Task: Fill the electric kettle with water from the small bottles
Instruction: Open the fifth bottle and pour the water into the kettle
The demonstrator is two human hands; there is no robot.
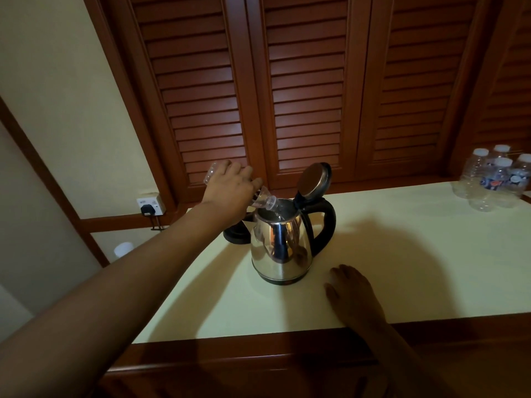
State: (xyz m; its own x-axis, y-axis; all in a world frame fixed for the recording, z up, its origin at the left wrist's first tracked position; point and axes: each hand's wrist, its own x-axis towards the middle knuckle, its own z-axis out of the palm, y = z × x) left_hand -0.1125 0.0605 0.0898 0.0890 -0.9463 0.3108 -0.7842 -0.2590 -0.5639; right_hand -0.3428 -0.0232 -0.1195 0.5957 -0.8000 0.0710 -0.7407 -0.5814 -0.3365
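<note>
Left hand (230, 187) grips a small bottle (263, 200) tipped neck-down into the open kettle (280, 248), which sits mid-surface (402, 268) with its lid (313, 179) flipped up. Right hand (352, 294) rests flat, fingers relaxed, just beside it. More bottles (494, 179) stand far right.

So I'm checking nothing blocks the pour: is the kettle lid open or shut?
Open. The kettle lid is swung up and back above the handle, and the left hand tips a bottle into the uncovered mouth.
</note>
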